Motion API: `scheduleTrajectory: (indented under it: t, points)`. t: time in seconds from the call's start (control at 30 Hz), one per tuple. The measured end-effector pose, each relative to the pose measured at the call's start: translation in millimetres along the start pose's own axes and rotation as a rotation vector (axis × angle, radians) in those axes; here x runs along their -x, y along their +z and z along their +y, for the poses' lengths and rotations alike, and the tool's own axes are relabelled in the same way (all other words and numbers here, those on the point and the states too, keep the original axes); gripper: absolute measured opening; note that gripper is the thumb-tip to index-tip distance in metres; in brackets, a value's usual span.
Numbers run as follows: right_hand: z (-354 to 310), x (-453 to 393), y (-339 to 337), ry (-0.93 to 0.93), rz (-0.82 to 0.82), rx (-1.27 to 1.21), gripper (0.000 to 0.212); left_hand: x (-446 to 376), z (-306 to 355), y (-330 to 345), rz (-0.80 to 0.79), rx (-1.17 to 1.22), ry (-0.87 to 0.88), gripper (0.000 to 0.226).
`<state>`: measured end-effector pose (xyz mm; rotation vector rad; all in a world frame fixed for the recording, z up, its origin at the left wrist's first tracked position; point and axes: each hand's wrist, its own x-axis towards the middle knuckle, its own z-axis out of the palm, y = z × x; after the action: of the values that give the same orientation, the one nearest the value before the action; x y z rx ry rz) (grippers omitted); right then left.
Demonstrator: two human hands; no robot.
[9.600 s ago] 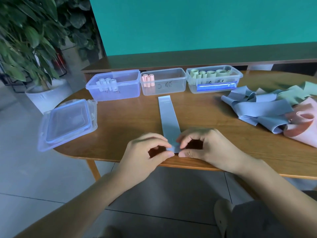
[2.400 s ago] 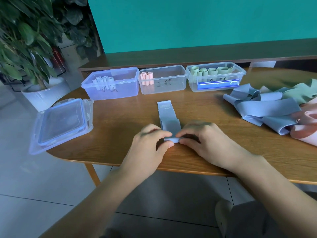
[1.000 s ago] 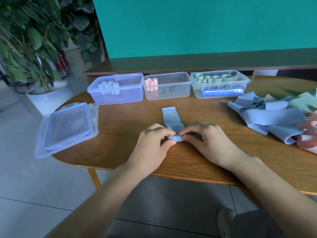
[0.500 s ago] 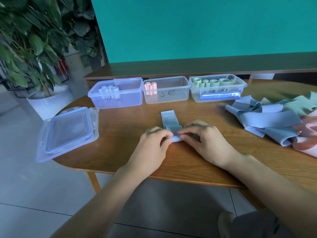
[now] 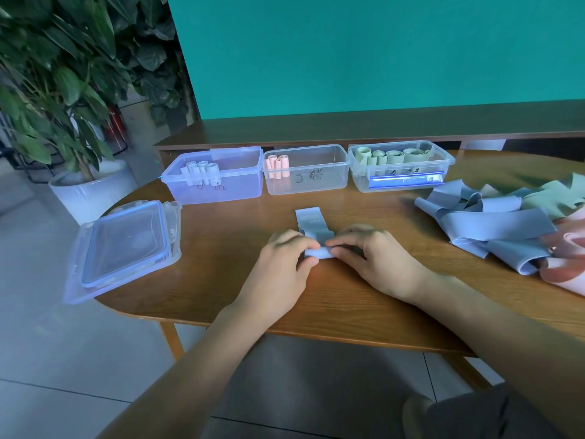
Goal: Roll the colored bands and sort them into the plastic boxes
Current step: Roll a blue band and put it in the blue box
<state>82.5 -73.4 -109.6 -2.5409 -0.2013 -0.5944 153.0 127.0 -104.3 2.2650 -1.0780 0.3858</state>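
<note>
The left hand (image 5: 278, 264) and right hand (image 5: 376, 261) pinch the rolled end of a blue band (image 5: 316, 245) between thumbs and fingertips, the roll resting on the wooden table (image 5: 364, 299); a short flat tail lies toward the boxes; beyond it stand the blue-roll box (image 5: 218, 179), the pink-roll box (image 5: 307, 172) and the green-roll box (image 5: 400, 166) in a row; loose bands (image 5: 493, 223) are heaped at the right; a lid (image 5: 123, 248) lies at the left edge.

Handwritten marks on three plastic boxes (image 5: 306, 182), unreadable; right box (image 5: 402, 172) perhaps "4".
</note>
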Motion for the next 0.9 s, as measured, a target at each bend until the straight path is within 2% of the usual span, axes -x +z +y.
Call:
scheduleTrajectory:
  t: [0.33, 0.5, 0.63, 0.9]
  points:
    - [3, -5, 0, -0.036, 0.025, -0.021, 0.019, -8, -3, 3, -0.020, -0.040, -0.038, 0.029]
    - [5, -11, -1, -0.015, -0.008, 0.010, 0.022, -9, -3, 3, -0.006, -0.035, 0.015, 0.022]
    - [7, -13, -1, -0.035, -0.010, 0.022, 0.023, -14, -3, 6, -0.006, -0.035, -0.012, 0.019]
    - [13, -18, 0, -0.048, 0.001, 0.011, 0.022, -20, -4, 12, 0.004, -0.081, -0.037, 0.029]
